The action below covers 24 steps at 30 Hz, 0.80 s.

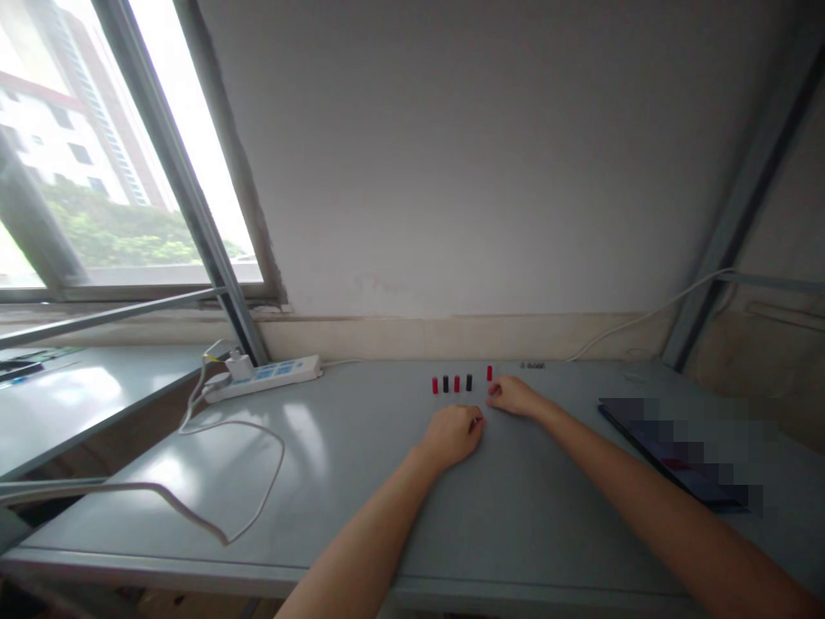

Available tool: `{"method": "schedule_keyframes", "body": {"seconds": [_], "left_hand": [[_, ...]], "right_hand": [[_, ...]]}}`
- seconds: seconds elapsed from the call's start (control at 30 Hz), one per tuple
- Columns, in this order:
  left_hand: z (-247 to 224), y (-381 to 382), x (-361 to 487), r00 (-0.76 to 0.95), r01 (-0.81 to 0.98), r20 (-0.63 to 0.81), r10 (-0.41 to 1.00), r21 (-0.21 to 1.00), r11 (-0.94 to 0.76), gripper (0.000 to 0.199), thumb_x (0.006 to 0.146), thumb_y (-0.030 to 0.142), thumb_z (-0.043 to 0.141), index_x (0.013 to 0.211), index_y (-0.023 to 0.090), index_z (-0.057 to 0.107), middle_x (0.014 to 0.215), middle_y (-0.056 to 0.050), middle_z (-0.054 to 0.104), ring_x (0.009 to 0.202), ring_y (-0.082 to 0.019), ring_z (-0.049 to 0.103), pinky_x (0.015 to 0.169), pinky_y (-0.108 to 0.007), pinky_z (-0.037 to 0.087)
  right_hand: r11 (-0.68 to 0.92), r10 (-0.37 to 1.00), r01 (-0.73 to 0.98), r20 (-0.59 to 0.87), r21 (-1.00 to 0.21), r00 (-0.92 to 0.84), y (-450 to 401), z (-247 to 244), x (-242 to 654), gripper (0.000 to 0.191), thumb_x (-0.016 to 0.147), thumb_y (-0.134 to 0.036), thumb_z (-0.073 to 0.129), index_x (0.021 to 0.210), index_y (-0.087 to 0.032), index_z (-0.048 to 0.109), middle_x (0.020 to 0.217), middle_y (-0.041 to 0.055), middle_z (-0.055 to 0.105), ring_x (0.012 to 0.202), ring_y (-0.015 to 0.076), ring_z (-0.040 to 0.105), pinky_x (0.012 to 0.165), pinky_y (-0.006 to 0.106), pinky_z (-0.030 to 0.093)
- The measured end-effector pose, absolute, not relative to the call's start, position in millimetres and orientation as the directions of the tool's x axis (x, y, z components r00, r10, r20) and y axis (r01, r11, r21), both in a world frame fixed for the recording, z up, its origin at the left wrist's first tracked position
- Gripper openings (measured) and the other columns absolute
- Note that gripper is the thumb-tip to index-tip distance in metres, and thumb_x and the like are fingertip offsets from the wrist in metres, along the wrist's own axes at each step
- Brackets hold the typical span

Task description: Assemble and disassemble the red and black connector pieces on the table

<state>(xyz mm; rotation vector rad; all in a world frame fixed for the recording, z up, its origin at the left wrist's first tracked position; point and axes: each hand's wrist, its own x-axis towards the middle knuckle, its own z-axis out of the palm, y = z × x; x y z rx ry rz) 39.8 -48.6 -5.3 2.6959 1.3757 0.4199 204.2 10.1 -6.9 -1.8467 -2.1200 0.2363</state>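
Observation:
My left hand (pixel 455 432) rests on the grey table with its fingers curled closed. A small dark spot shows at its fingertips, but I cannot make out what it is. To its right, my right hand (pixel 514 397) has its fingertips pressed together, and anything between them is hidden. Just beyond those fingertips stands a small red cylinder (pixel 490 373), apart from the rest. Left of it is a row of upright cylinders: a red one (pixel 435 385), a black one (pixel 445 383), another red one (pixel 457 383) and another black one (pixel 468 382).
Several tiny dark pieces (pixel 532 365) lie near the wall behind my right hand. A white power strip (pixel 284 373) sits at the back left, its cable (pixel 258 516) looping over the table (pixel 361 490). A dark flat object (pixel 650 447), partly blurred, lies at right.

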Motion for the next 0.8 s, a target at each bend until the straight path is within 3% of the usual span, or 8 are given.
{"method": "schedule_keyframes", "body": {"seconds": [0.37, 0.57, 0.8], "left_hand": [[2.7, -46.3, 30.6, 0.412, 0.889, 0.161, 0.897, 0.144, -0.435, 0.028, 0.082, 0.028, 0.034, 0.087, 0.017, 0.059, 0.089, -0.01, 0.063, 0.084, -0.021, 0.058, 0.07, -0.031, 0.044], [2.3, -46.9, 28.4, 0.428, 0.883, 0.165, 0.889, 0.135, -0.45, 0.027, 0.08, 0.028, 0.038, 0.089, 0.015, 0.059, 0.092, -0.012, 0.062, 0.086, -0.024, 0.058, 0.072, -0.034, 0.044], [2.7, -49.7, 28.5, 0.438, 0.877, 0.145, 0.887, 0.149, -0.457, 0.027, 0.08, 0.029, 0.039, 0.092, 0.014, 0.059, 0.094, -0.013, 0.06, 0.086, -0.024, 0.058, 0.073, -0.034, 0.044]], "right_hand": [[0.131, 0.987, 0.904, 0.137, -0.407, -0.081, 19.7, -19.2, 188.5, 0.031, 0.065, -0.026, 0.061, 0.092, -0.011, 0.061, 0.081, 0.007, 0.064, 0.073, 0.0146, 0.058, 0.063, 0.021, 0.04], [0.152, 0.981, 0.856, 0.181, -0.494, -0.07, 26.2, -27.6, 180.3, 0.024, 0.064, -0.026, 0.063, 0.085, -0.014, 0.061, 0.075, 0.004, 0.063, 0.067, 0.013, 0.056, 0.06, 0.023, 0.04], [0.179, 0.977, 0.868, 0.191, -0.464, -0.099, 27.1, -24.9, 169.2, 0.019, 0.065, -0.025, 0.061, 0.08, -0.014, 0.06, 0.072, 0.0031, 0.062, 0.065, 0.0134, 0.054, 0.057, 0.023, 0.038]]}}
